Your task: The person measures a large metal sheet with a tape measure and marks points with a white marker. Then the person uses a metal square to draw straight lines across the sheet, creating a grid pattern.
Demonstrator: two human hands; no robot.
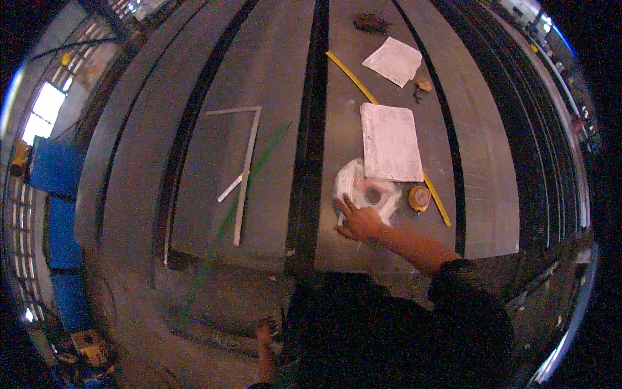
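My right hand [363, 222] reaches over the slotted metal table with its fingers apart. Its fingertips touch the left edge of a round, whitish disc [350, 178] with a dark hole in its middle. A small pale patch shows between thumb and forefinger; what it is I cannot make out. Stacked paper sheets [391, 142] overlap the disc's far side. To the disc's right sits a round yellow tape measure [418, 198]. Low beside my body, short of the table edge, hangs my left hand [265, 329]; it is dim and grainy, and its fingers are unclear.
A yellow folding rule [437, 201] runs beneath the papers. Farther off lie another sheet [394, 61], a small brownish item [424, 84] and a dark clump [372, 24]. A metal square [249, 162] lies left of the dark slot [308, 142]. Blue panels [65, 227] stand at far left.
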